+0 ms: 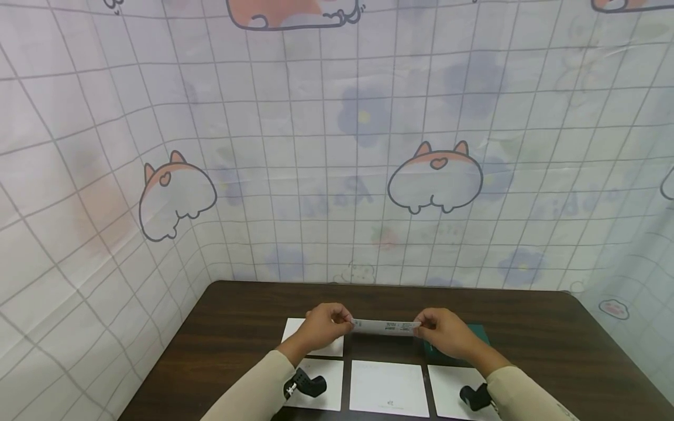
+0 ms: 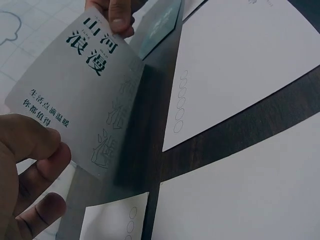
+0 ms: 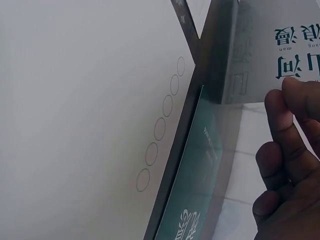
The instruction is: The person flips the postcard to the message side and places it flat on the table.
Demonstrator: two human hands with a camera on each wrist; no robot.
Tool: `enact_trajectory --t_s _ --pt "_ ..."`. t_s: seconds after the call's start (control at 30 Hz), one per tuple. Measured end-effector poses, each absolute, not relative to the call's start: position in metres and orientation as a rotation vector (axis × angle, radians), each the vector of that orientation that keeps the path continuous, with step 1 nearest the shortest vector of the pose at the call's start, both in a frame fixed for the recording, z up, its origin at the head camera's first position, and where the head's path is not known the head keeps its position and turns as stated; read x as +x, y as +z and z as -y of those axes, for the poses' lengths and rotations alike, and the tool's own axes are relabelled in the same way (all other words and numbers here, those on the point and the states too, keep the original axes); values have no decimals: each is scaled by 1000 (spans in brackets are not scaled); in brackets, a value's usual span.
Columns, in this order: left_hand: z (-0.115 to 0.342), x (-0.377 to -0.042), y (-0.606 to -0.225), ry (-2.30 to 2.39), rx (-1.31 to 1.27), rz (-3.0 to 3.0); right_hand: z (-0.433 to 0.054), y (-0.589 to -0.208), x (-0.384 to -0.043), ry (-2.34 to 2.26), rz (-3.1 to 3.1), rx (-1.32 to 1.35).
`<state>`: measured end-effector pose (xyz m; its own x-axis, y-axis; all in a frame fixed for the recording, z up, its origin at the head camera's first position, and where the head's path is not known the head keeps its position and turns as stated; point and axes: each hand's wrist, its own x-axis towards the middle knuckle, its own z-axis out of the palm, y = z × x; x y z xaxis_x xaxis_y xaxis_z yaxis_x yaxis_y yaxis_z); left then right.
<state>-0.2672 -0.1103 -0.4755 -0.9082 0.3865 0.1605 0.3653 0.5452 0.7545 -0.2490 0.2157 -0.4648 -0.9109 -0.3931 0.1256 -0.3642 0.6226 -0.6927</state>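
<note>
Between both hands a white card (image 1: 385, 327) with dark green Chinese lettering (image 2: 86, 46) is held up above the table, tilted. My left hand (image 1: 325, 324) pinches its left end between thumb and index finger, the other fingers loosely bent. At the opposite end my right hand (image 1: 447, 332) pinches the card near a corner, as the right wrist view also shows. Under the right hand lies a dark green card (image 3: 200, 150), partly covered by that hand in the head view. Beneath the left hand rests another white card (image 1: 295, 328), partly hidden.
Closer to me, white cards lie in a row on the dark wooden table (image 1: 210, 345): left (image 1: 329, 374), middle (image 1: 388, 386) and right (image 1: 447, 386). Rows of small printed ovals mark some cards. Behind the table hangs a patterned cloth (image 1: 316, 245).
</note>
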Motion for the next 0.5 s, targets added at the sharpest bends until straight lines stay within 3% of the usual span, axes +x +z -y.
enact_trajectory --t_s 0.5 --pt "108 -267 -478 1254 675 -2800 -219 -467 -247 -1174 -2792 -553"
